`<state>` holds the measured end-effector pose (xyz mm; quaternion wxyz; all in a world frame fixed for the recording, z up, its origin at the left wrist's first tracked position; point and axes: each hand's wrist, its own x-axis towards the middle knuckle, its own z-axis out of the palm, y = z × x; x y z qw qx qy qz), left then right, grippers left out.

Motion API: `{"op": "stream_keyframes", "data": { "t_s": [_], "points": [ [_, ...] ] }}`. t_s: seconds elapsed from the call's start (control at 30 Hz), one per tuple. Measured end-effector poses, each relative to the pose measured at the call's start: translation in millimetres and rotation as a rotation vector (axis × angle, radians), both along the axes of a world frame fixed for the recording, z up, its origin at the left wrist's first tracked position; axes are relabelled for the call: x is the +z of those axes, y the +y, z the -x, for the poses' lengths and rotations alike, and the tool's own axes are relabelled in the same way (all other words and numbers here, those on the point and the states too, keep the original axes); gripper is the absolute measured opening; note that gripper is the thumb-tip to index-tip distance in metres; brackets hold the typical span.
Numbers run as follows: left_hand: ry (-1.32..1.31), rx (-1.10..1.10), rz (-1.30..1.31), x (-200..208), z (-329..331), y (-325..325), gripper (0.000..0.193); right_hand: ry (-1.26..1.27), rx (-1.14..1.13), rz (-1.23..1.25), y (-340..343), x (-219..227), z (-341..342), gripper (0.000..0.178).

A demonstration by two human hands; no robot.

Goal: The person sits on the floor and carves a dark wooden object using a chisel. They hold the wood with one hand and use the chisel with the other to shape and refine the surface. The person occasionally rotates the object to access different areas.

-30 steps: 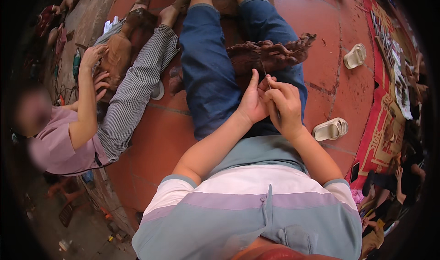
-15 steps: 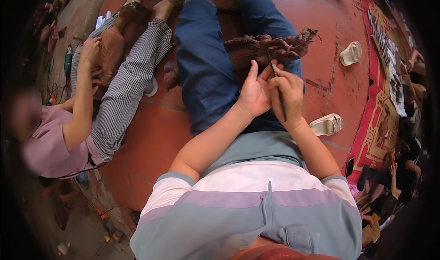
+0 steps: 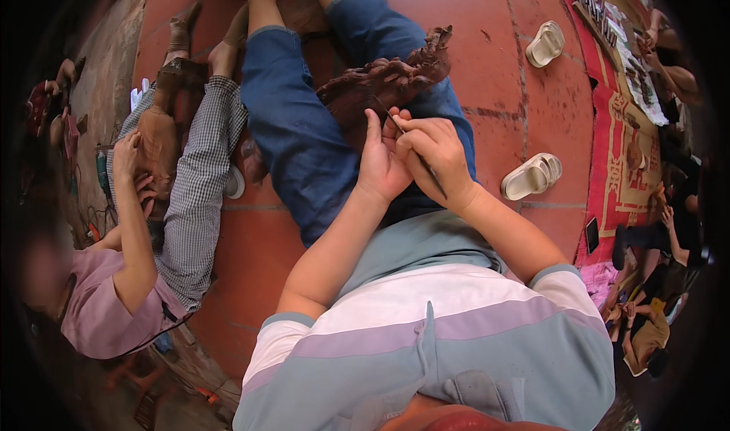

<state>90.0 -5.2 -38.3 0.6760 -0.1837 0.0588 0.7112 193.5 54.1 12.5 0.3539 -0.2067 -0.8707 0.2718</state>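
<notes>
A dark reddish-brown carved wooden figure with knobbly relief lies across my legs. My right hand closes round a thin, dark, rod-like carving tool, whose kind I cannot make out exactly. Its narrow end slants up and left to the near side of the carving. Close beside it, my left hand is turned palm up, thumb raised and fingers loosely apart. Its fingertips lie by the tool's shaft, partly hidden behind my right hand; whether they touch the shaft is unclear.
To the left, a person sits with both hands on a lighter brown wooden carving. Cream sandals lie on the red tiles at right. Beyond are a red patterned mat, a row of tools and other people.
The whole view has swung, so the carving and my hands appear farther left. My right hand keeps its hold on the tool, and the left stays beside it in much the same pose.
</notes>
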Motion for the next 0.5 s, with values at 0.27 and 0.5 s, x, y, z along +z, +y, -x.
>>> {"op": "stream_keyframes", "data": {
  "t_s": [0.27,0.5],
  "points": [
    [0.004,0.0,0.04,7.1,-1.1,-2.3,0.038,-0.032,0.038,-0.011,-6.4,1.4,-1.8,0.011],
    [-0.005,-0.009,0.068,12.8,1.1,0.2,0.04,-0.034,0.001,-0.036,-10.0,-2.8,3.9,0.014]
  ]
}}
